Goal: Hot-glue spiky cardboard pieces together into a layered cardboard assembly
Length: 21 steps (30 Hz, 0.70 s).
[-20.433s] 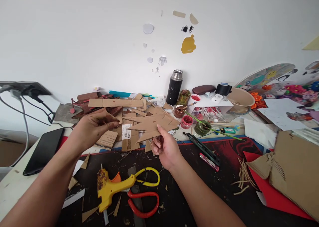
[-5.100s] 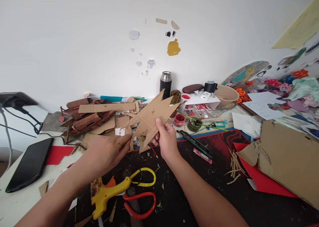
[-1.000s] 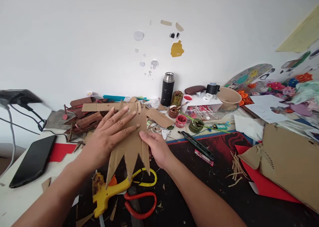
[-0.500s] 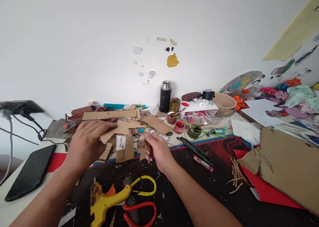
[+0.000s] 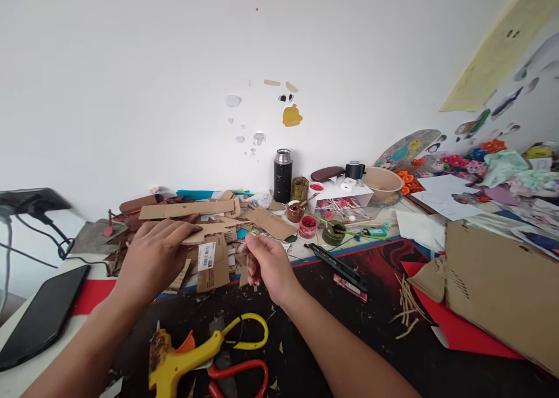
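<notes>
Left hand (image 5: 159, 255): palm down, fingers bent over the left end of a cardboard piece (image 5: 209, 231). Can't tell if they're pinching it or just resting. Coming from above makes sense to me, since flat card is easiest to get by an edge.
Right hand (image 5: 266, 264): half open, thumb up top, fingers loosely curled, nothing visible in it.
Dark mat (image 5: 375, 316): spread in front of the person, probably to save the tabletop from cuts and glue.
Big cardboard (image 5: 502, 287): off at the right, over some red sheet, likely parked out of the way.
Cardboard pile (image 5: 187, 211): scraps heaped at the back, I'd guess to leave the mat free.
Glue gun (image 5: 170, 366): on its side, nozzle facing away from the person, grip running right toward the scissors (image 5: 238, 367). Seems placed for easy reach.
Cardboard piece: near side of the pile, long axis roughly left-right, right end angled slightly away. Full outline's hidden.
Red paint jar (image 5: 308, 227): upright behind the mat, presumably so it won't spill.
</notes>
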Each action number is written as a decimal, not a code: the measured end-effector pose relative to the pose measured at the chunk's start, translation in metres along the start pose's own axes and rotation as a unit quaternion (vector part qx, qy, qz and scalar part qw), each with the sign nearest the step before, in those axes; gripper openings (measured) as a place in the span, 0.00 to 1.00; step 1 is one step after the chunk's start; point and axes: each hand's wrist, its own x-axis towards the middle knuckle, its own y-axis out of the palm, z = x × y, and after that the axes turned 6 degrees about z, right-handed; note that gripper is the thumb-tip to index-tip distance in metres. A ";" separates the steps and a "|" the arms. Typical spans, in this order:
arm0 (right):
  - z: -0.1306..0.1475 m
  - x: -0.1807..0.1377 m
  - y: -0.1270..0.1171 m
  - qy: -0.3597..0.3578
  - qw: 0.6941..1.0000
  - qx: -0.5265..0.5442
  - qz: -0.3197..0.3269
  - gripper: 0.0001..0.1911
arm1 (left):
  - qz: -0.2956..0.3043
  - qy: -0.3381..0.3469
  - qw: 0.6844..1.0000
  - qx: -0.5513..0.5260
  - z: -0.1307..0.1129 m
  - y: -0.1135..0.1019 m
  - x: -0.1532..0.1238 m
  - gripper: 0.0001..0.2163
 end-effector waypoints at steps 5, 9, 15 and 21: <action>0.006 -0.002 0.001 -0.022 0.999 -0.028 0.014 0.36 | 0.024 -0.010 1.000 -0.009 -0.006 0.004 0.002 0.15; 0.006 0.001 -0.001 -0.029 0.999 -0.028 -0.008 0.36 | 0.026 -0.019 0.999 -0.036 -0.008 0.004 0.003 0.14; 0.003 0.004 -0.004 -0.027 0.999 -0.036 -0.023 0.35 | 0.020 -0.025 0.998 -0.060 -0.011 0.004 0.004 0.13; 0.003 0.003 -0.004 -0.027 0.999 -0.033 -0.021 0.35 | 0.016 -0.002 0.999 -0.034 -0.011 0.004 0.004 0.14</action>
